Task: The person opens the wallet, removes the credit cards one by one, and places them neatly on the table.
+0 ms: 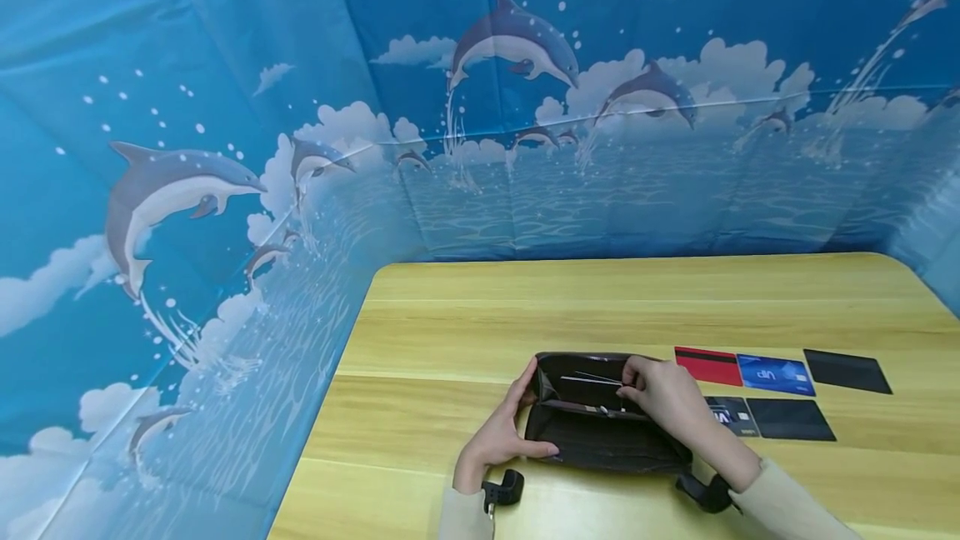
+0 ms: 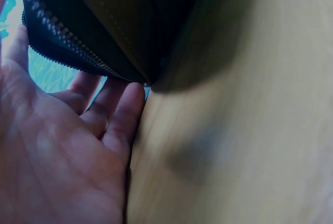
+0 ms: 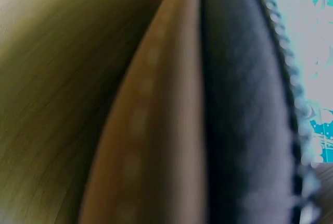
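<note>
A dark zip-around wallet (image 1: 607,444) lies open on the table, its inner compartments facing up. My left hand (image 1: 498,432) grips its left end, fingers along the back edge and thumb on the front flap. The left wrist view has this hand's (image 2: 67,135) fingertips against the zipper edge. My right hand (image 1: 667,398) reaches into the back compartment with curled fingers, thumb and forefinger pinching a thin white-edged card (image 1: 592,380); most of the card is hidden inside. In the right wrist view, the wallet's brown lining and zipper (image 3: 286,67) fill the picture, and the hand is out of sight.
Right of the wallet lie a red card (image 1: 705,366), a blue card (image 1: 776,375), a grey VISA card (image 1: 731,415) and two black cards, one at the far right (image 1: 847,370). The wooden table (image 1: 405,432) meets a blue dolphin-print curtain (image 1: 480,207) at the back and left.
</note>
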### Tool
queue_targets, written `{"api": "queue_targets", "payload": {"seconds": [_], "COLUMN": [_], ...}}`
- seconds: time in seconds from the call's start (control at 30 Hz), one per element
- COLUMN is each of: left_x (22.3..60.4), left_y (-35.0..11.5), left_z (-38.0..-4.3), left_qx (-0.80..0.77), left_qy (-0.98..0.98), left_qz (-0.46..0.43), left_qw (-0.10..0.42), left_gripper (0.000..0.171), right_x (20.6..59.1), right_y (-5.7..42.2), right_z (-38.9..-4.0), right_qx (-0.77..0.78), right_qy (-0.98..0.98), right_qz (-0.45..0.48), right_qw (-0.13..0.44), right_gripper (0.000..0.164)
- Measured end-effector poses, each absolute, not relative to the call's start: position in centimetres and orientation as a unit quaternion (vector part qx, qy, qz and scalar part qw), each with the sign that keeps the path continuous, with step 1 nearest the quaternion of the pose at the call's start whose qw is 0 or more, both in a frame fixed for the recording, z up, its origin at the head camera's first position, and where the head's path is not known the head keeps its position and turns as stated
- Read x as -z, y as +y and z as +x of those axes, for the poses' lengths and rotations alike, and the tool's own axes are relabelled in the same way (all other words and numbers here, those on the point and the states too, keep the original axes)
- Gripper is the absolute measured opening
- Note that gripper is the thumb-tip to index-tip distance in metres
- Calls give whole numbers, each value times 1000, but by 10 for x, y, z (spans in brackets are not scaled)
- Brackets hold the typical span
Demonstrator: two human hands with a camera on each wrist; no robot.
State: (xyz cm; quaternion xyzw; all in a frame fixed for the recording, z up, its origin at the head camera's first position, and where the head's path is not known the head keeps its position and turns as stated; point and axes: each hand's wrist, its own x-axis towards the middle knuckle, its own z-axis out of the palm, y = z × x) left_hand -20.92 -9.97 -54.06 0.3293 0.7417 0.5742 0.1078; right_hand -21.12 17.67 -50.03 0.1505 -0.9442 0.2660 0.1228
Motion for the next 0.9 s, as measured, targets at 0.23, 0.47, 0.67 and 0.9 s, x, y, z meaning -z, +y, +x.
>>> {"api": "queue_targets", "payload": {"seconds": [0.23, 0.47, 0.67, 0.9], "left_x": [542, 542, 541, 541], "left_y": [-98, -96, -96, -98], "left_z": [-210, -210, -210, -209], "left_qx": [-576, -577, -581, -583], "left_qy": [741, 735, 734, 736], "left_qz": [330, 340, 334, 325], "left_qw": [105, 104, 112, 114], "left_gripper": [113, 112, 112, 112], "right_x": [498, 499, 499, 499], "right_y": [176, 178, 178, 172], "right_z": [-210, -209, -209, -209], "right_qx": [-250, -242, -241, -231], "right_qy": [-949, -951, -952, -955], "right_qz": [149, 151, 148, 141], "right_qw": [123, 118, 116, 120], "right_gripper": [30, 25, 26, 35]}}
